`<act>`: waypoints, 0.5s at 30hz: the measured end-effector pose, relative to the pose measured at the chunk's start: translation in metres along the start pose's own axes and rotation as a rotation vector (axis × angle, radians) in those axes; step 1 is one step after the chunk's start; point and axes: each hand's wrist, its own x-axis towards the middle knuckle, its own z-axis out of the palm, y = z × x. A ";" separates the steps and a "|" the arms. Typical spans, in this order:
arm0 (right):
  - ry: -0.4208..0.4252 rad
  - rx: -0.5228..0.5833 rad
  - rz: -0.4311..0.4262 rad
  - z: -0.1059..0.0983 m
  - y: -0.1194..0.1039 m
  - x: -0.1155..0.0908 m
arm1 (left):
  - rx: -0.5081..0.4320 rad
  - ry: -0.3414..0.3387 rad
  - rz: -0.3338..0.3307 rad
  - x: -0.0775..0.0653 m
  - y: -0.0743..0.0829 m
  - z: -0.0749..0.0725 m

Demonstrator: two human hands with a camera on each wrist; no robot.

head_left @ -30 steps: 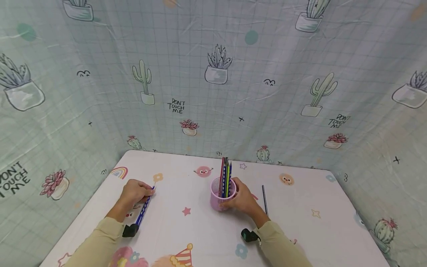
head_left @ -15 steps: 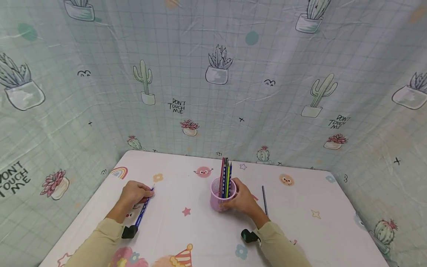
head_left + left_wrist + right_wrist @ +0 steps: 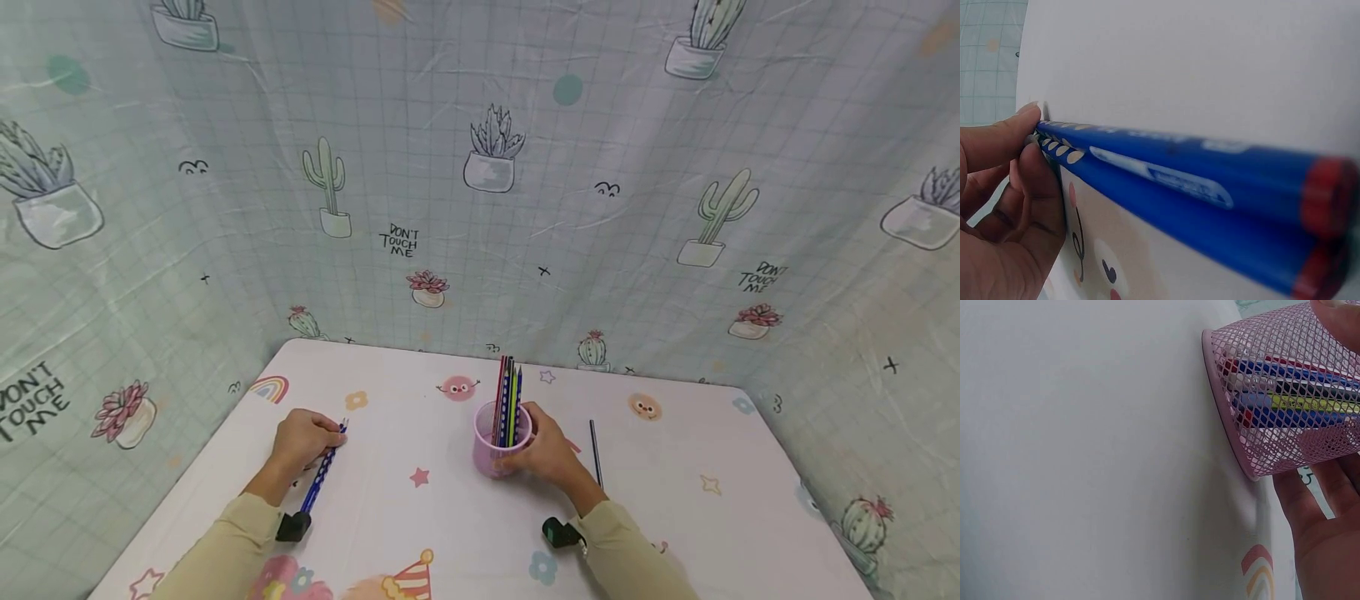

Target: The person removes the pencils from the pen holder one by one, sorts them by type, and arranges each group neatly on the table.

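Note:
My left hand (image 3: 302,440) pinches two blue pencils (image 3: 318,482) near their sharpened ends, low over the left side of the table. In the left wrist view, the two pencils (image 3: 1166,178) lie side by side, their red ends toward the camera, with the thumb and fingertips around the far ends. My right hand (image 3: 553,454) grips a pink mesh pencil cup (image 3: 487,460) at mid-table, thumb on one side and fingers on the other. Several pencils and pens (image 3: 506,404) stand in that cup, among them blue, red and yellow-green ones. Through its mesh (image 3: 1329,439), their lower ends show.
A dark, thin pencil or pen (image 3: 596,454) lies right of the cup, partly behind my right forearm. The white table (image 3: 420,533) carries printed stars, flowers and faces. A cactus-print cloth (image 3: 390,167) hangs behind and along both sides. Black wrist cameras (image 3: 294,526) sit by the sleeves.
Two pencil tips now show at my left fingertips, where one showed before, and the pencils have shifted slightly in that hand. My right hand and the cup stay in place.

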 end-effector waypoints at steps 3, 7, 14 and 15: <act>-0.001 0.005 -0.002 0.000 0.000 -0.001 | 0.004 0.005 0.003 0.000 -0.001 0.000; -0.009 0.006 -0.006 0.000 0.001 -0.002 | -0.005 0.002 -0.013 0.001 -0.002 -0.001; -0.023 0.015 -0.013 -0.001 0.001 -0.002 | -0.014 0.018 -0.001 -0.001 0.005 -0.004; -0.024 0.012 -0.016 -0.001 0.001 -0.002 | -0.018 0.017 0.005 -0.001 0.007 -0.004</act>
